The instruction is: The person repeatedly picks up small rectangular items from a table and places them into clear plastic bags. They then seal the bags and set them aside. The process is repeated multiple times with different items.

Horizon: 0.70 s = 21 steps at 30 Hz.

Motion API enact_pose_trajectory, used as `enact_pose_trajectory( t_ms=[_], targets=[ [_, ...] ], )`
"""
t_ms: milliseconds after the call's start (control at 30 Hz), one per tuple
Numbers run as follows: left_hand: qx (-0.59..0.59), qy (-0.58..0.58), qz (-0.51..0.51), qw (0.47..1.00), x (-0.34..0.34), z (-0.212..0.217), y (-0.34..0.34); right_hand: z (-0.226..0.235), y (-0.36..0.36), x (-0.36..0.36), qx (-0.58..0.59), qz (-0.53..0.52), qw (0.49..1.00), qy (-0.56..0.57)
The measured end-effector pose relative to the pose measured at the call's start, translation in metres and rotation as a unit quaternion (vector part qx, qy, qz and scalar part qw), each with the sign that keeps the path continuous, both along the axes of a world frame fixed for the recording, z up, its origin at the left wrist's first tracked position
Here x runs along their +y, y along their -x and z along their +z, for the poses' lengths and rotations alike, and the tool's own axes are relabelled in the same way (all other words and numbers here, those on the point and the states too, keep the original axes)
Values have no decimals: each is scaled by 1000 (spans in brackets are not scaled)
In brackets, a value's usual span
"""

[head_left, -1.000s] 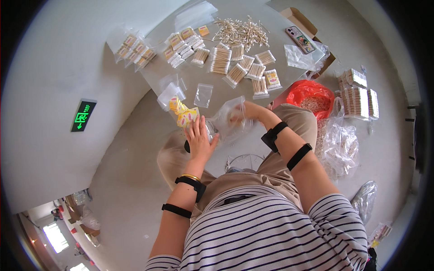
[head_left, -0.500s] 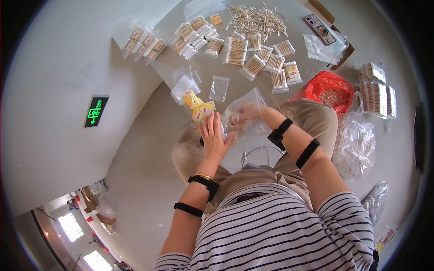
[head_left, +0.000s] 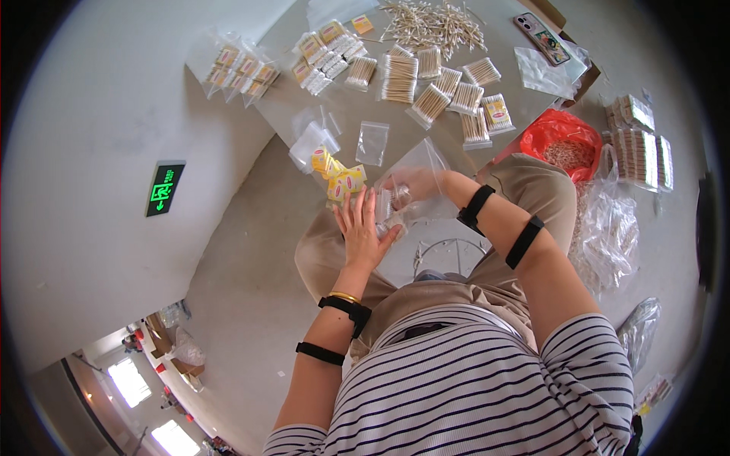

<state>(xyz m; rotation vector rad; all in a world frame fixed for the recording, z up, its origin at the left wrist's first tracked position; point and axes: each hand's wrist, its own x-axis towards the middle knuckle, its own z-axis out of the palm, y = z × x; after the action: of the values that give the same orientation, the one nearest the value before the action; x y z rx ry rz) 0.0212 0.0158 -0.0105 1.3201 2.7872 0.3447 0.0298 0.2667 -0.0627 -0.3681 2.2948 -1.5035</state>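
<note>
The clear bag point(head_left: 427, 157) is between your hands, over your lap at the table's near edge. Take it as the clock's centre. Your right hand point(head_left: 412, 185) is inside it, seen through the plastic with its fingers bent; you cannot tell from here what they grip. Your left hand point(head_left: 362, 232), at 7 to 8, has its fingers slightly spread and thumb apart, against a small clear packet point(head_left: 384, 205) with pale contents; whether it grips is hidden.

Yellow cards point(head_left: 344, 181) lie at 9, a flat pouch point(head_left: 372, 143) at 10. Swab packs point(head_left: 445, 90) spread at 12, with loose swabs point(head_left: 435, 29) heaped beyond. Carded packs point(head_left: 328, 55) cluster at 11; more fill clear bags point(head_left: 242, 68) at 10. Near 3, the red bag point(head_left: 537, 132) holds swabs, and a clear sack point(head_left: 606, 237) slumps at 4.

Compared with a second ago, the table's things sit higher and farther right in view, their layout unchanged. Your right hand remains in the bag, your left beside it.

The table point(head_left: 323, 120) is smooth and grey, a phone point(head_left: 541, 38) at 1. Stacked packs point(head_left: 637, 158) stand at 3 on the grey floor point(head_left: 243, 304). A green sign point(head_left: 165, 188) marks the pale wall at 9; bright windows point(head_left: 129, 381) show at 8.
</note>
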Motion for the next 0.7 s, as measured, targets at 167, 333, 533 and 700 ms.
enact_pose_trajectory(
  t_ms=[167, 333, 533, 700],
  targets=[
    [-12, 8, -31, 999, 17, 13, 0, 13, -21, -3, 213, -130, 949, -193],
    [-20, -3, -44, 999, 31, 11, 2, 25, -24, -11, 48, -107, 969, -217],
    [-14, 0, -28, 1000, 24, 9, -2, -8, -20, -20, 169, -75, 977, -103],
    [18, 28, -83, 996, 49, 11, 1, -90, -22, -29, 62, -254, 947, 189]
  ],
)
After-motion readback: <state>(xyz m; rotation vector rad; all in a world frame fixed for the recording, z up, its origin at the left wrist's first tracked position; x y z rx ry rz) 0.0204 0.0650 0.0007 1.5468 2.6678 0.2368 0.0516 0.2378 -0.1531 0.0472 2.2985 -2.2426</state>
